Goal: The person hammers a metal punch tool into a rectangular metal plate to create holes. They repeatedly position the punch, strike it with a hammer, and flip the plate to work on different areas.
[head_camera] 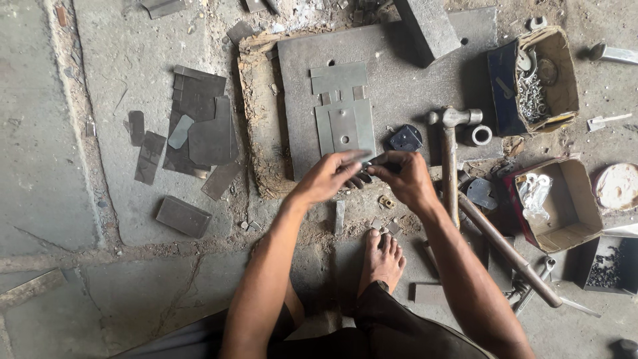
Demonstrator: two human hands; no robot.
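Note:
My left hand [329, 176] and my right hand [405, 178] meet at the near edge of a thick steel plate [399, 73] on the floor. Together they pinch a small flat metal piece [367, 158] between the fingertips. Cut sheet-metal pieces [342, 110], one with a hole in it, lie stacked on the plate just beyond my hands. A dark lock-shaped part [405, 138] rests to the right of them. My bare foot [382, 256] is on the ground below my hands.
A ball-peen hammer [450, 156] lies right of my hand, a long rod [508, 249] beyond it. Open cardboard boxes [548, 73] [565, 206] with hardware stand at right, beside a round tin [617, 186]. Dark sheet offcuts [199, 126] lie at left, a steel block [428, 26] up top.

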